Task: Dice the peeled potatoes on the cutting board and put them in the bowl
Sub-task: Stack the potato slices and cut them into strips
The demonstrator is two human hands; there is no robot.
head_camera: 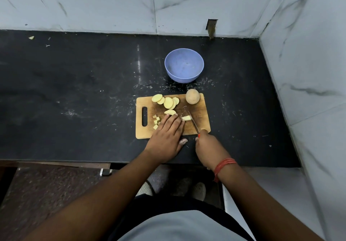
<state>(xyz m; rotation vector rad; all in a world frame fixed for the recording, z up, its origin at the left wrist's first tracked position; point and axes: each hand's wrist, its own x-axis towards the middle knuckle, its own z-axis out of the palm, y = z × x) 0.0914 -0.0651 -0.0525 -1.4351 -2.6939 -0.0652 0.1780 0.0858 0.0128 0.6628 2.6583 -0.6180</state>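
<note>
One wooden cutting board (196, 126), one blue bowl (184, 65), one whole potato (192, 96), about six round potato slices (168, 102), one potato strip (186, 118), about four small potato dice (156, 121), one knife (193, 122), two hands

Bare black counter (74, 91) lies open at nine o'clock of the cutting board (198, 117). At twelve, the bowl (184, 65) blocks the way; at three, the wall (309, 72) closes in beyond a strip of counter.
</note>
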